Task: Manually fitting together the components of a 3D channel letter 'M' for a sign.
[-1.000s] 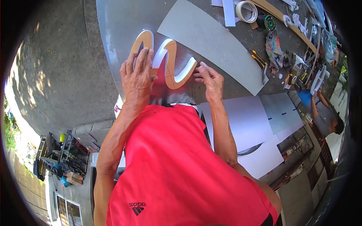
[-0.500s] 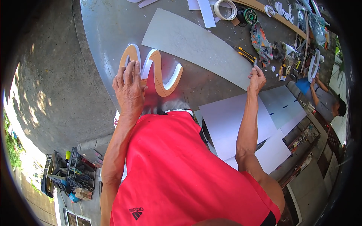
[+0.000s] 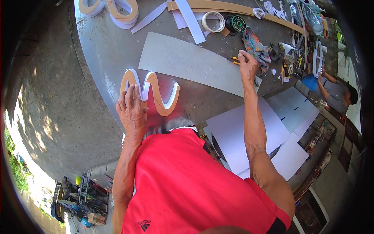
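Observation:
An orange-brown faced letter shape with white sides point(image 3: 157, 94) lies on the table's near left part. My left hand point(image 3: 131, 109) rests on its left stroke, fingers flat and slightly apart. To the right, my right hand point(image 3: 248, 67) is closed over a yellow and black utility knife point(image 3: 233, 60) at the right end of a long grey sheet point(image 3: 179, 56). The hand covers most of the knife; part of its handle shows beside the thumb.
A tape roll point(image 3: 213, 22), a green and black spool point(image 3: 236, 23) and white strips point(image 3: 190, 19) lie at the back. A patterned cloth point(image 3: 255, 46) is beside my right hand. White panels point(image 3: 245, 132) stand near right. A person point(image 3: 337, 91) works at far right.
The view has shifted, so the table sits lower and more to the left. My right hand has moved from the knife's blade end up over its body. My left hand stays on the letter shape.

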`<state>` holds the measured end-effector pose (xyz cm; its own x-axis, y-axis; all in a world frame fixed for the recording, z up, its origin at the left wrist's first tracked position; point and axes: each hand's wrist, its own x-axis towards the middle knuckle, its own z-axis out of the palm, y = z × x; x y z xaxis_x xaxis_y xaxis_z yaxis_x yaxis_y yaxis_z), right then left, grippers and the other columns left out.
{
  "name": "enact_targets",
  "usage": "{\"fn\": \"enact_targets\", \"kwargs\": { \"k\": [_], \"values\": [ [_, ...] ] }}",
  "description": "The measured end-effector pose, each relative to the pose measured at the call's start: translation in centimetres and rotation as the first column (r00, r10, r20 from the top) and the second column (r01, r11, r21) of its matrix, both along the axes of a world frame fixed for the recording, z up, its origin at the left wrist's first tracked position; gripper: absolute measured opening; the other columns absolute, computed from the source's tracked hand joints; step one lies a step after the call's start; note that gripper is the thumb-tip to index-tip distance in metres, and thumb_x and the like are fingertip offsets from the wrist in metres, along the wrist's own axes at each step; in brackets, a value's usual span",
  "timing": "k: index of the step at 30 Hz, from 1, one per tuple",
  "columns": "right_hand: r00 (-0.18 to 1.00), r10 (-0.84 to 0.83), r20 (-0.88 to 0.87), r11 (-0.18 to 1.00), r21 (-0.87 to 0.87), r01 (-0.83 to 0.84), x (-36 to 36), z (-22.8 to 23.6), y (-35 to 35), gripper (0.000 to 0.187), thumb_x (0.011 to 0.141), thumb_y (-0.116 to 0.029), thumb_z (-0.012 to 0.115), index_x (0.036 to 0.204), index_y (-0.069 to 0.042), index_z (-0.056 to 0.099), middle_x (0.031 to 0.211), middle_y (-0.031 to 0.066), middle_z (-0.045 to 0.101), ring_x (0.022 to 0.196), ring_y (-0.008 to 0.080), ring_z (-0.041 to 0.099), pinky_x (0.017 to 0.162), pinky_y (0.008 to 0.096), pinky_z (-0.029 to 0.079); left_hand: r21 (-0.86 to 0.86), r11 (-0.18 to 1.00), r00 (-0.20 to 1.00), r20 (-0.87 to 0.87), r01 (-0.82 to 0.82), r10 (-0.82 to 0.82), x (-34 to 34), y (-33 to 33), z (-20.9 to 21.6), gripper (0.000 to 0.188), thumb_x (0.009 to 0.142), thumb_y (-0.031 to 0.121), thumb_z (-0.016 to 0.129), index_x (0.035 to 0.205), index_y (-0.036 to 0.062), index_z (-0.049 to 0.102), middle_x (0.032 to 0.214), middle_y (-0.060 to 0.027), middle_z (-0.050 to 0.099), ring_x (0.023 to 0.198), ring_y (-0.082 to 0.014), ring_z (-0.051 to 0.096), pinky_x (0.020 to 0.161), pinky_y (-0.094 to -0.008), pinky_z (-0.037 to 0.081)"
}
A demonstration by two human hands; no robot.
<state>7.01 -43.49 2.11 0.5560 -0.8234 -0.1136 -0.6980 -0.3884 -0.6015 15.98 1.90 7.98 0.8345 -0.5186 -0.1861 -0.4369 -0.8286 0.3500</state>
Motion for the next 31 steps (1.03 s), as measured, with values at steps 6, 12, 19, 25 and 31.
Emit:
{"fn": "enact_targets", "kwargs": {
  "k": [6, 12, 19, 25, 31],
  "values": [
    [0.995, -0.1, -0.026, 0.966, -0.242, 0.091, -1.4, 0.0, -7.4, 0.029, 0.085, -0.015, 0.071, 0.112, -0.006, 0.075, 0.105, 0.0139, 0.071, 0.091, 0.024, 0.07, 0.085, 0.0363, 0.054, 0.035, 0.999, 0.999, 0.026, 0.034, -0.035, -0.1, -0.3, -0.4, 0.101, 0.059, 0.009, 0.088, 0.15, 0.0075, 0.044, 0.15, -0.0053, 0.042, 0.139, -0.0313, 0.038, 0.11, -0.0461, 0.034],
    [0.965, -0.169, -0.202, 0.87, -0.49, 0.05, -5.5, -2.0, -15.5, 0.046, 0.081, -0.008, 0.057, 0.126, -0.01, 0.069, 0.119, 0.0205, 0.068, 0.112, 0.0379, 0.064, 0.102, 0.044, 0.047, 0.021, 0.998, 0.996, 0.06, 0.06, -0.061, -0.1, -0.3, -0.4, 0.099, 0.059, 0.008, 0.086, 0.149, 0.0069, 0.045, 0.151, -0.0064, 0.042, 0.138, -0.0326, 0.039, 0.109, -0.0462, 0.035],
    [0.983, -0.185, -0.018, 0.817, -0.559, 0.143, -9.3, -4.6, -18.3, 0.037, 0.083, -0.001, 0.055, 0.111, -0.011, 0.076, 0.11, 0.0172, 0.071, 0.104, 0.0379, 0.066, 0.096, 0.0457, 0.049, 0.069, 0.996, 0.995, 0.087, 0.052, -0.058, -0.4, -0.5, 0.2, 0.1, 0.058, 0.005, 0.085, 0.15, 0.0082, 0.045, 0.148, -0.0075, 0.046, 0.136, -0.0335, 0.042, 0.108, -0.0466, 0.037],
    [0.827, -0.392, -0.404, 0.831, -0.542, 0.129, -20.6, -4.1, -35.1, 0.055, 0.077, -0.022, 0.058, 0.128, -0.002, 0.065, 0.13, 0.0282, 0.062, 0.123, 0.0403, 0.059, 0.109, 0.0436, 0.042, 0.038, 0.998, 0.999, 0.018, 0.051, -0.051, 0.3, -1.4, -0.4, 0.095, 0.061, 0.004, 0.084, 0.148, 0.0087, 0.046, 0.147, -0.0076, 0.046, 0.135, -0.0349, 0.042, 0.108, -0.0463, 0.037],
    [0.815, -0.277, -0.509, 0.955, -0.242, 0.173, -22.0, -2.1, -38.1, 0.058, 0.083, -0.021, 0.049, 0.138, -0.006, 0.057, 0.123, 0.0231, 0.068, 0.117, 0.0403, 0.063, 0.103, 0.0486, 0.045, 0.076, 0.995, 0.998, -0.013, 0.062, -0.061, 0.2, -0.5, -0.4, 0.099, 0.064, 0.018, 0.087, 0.152, 0.0135, 0.041, 0.148, -0.0042, 0.043, 0.136, -0.0325, 0.041, 0.106, -0.0467, 0.039]
  ]
}}
